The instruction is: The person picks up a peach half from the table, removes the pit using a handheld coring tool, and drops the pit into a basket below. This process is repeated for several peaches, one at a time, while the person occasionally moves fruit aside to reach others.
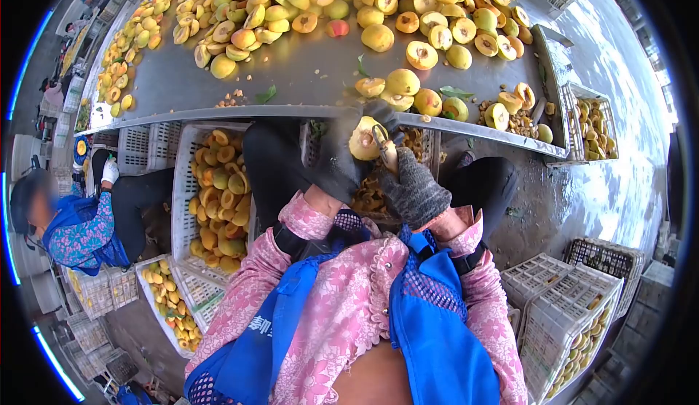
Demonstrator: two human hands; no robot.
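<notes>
My left hand, in a dark glove and partly smeared by motion, grips a yellow peach half just off the table's front edge. Its cut face is turned toward my other hand. Wrapped in a grey knit glove, my right hand is closed on a pitting tool with a wooden handle and a curved metal end. That metal end lies against the cut face; how deep it sits I cannot tell. Below both hands is a crate of peach pieces, partly hidden by my arms.
A metal table carries many whole and halved peaches, with pits and leaves near its raised edge. A crate of halves stands left of my knee. A co-worker sits further left. Stacked crates stand at right.
</notes>
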